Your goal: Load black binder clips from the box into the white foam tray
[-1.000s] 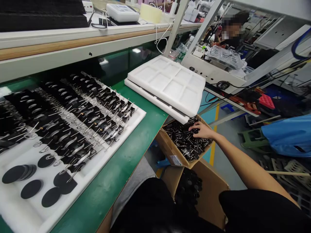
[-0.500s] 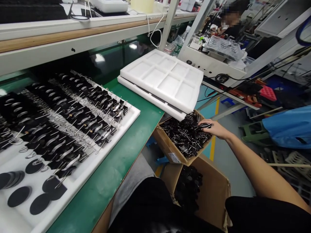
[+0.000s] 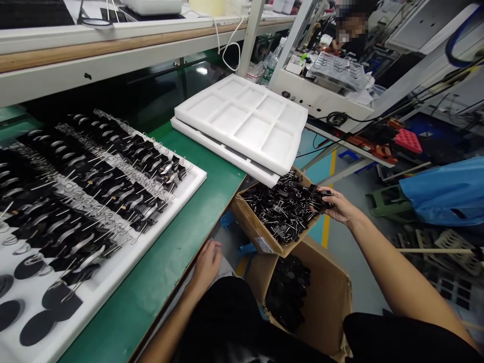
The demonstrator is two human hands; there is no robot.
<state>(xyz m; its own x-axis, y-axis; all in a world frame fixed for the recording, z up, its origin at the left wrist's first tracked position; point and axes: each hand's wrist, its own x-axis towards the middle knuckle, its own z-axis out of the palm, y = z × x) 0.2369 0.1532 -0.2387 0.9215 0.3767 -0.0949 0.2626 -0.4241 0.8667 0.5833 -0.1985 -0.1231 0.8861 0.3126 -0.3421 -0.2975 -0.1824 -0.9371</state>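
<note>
Right hand (image 3: 338, 205) grasps black clips (image 3: 321, 197) in one cardboard box (image 3: 252, 232); left hand (image 3: 207, 260) rests released. Two stacked white foam trays (image 3: 242, 126) sit nearby.

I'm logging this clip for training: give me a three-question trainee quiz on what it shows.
1. True or false: the right hand is in the upper cardboard box of black binder clips.
2. Where is the left hand? A) on the stacked white foam trays B) below the green bench edge, near the lap C) in the lower box
3. What lies in rows on the big white foam tray at left?

Key: 1 true; 2 B; 3 black clips clamped on black discs.
</note>
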